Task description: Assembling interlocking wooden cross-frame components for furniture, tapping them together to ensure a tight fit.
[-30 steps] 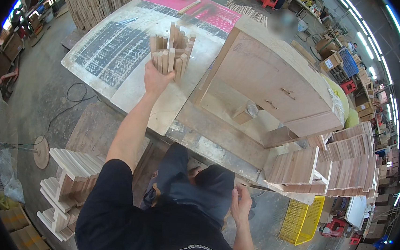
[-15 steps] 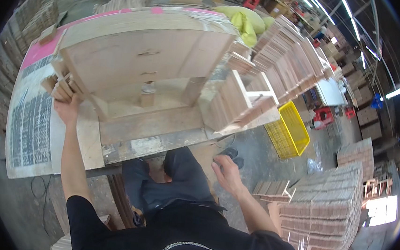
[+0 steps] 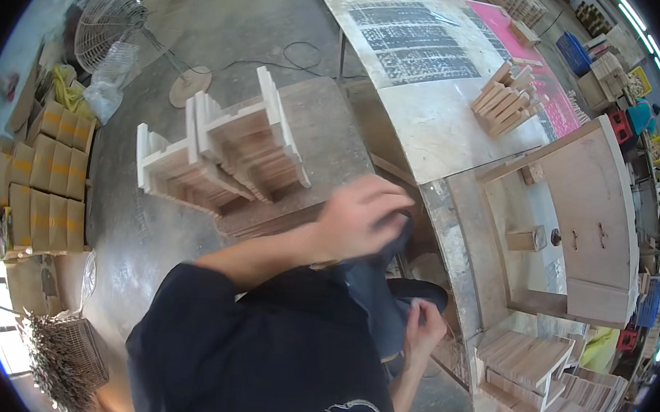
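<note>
likely a reaching step — left hand loosely open, right hand half-curled, contents unclear — and gripping the slats calls for stretching left.

Short pale sticks stand bunched on end, tops uneven, on the worktable; stacked wooden pieces, pale-edged and stepped, sit lower, left of it.

Wearer, seen from here: plain black top, short loose sleeve, silver chunky-link chain at neck, dark blue-grey trousers. Left hand, right hand both bare.
</note>
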{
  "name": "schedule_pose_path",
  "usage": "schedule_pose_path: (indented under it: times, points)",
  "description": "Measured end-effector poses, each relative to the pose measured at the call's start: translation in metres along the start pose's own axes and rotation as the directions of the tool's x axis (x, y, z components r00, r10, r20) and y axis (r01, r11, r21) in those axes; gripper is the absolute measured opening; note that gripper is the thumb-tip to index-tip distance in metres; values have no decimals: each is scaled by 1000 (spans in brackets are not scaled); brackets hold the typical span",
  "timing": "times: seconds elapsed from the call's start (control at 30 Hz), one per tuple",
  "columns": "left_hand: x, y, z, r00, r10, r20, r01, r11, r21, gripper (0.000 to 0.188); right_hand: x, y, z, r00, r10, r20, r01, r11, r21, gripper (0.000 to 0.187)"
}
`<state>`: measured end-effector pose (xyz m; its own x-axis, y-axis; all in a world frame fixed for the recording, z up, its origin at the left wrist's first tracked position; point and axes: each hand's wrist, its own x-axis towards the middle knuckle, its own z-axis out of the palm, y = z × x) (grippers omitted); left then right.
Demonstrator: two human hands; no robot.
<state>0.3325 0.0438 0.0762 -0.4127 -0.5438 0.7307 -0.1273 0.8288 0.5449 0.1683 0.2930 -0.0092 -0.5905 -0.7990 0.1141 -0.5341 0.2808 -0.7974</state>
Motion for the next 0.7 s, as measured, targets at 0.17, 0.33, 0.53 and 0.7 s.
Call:
schedule_pose_path:
  times: [0.17,0.33,0.53,0.7]
  points:
    - [22,-20,-170,977,-214,2,117,546,830,31,48,-71,0,944,-295,147,290,956,52,11]
    - [23,-106,-199,694,-670,262,-47,321,946,28,34,-84,-30,919,-391,-45,390,920,-28,16]
    - [-14,-152,-285,780,-568,264,230,651,724,34,-9,-66,-98,885,-399,-241,376,916,-138,11]
    - [31,-200,-297,867,-416,275,163,758,631,20,-63,-71,-228,741,-378,-556,29,844,-536,9]
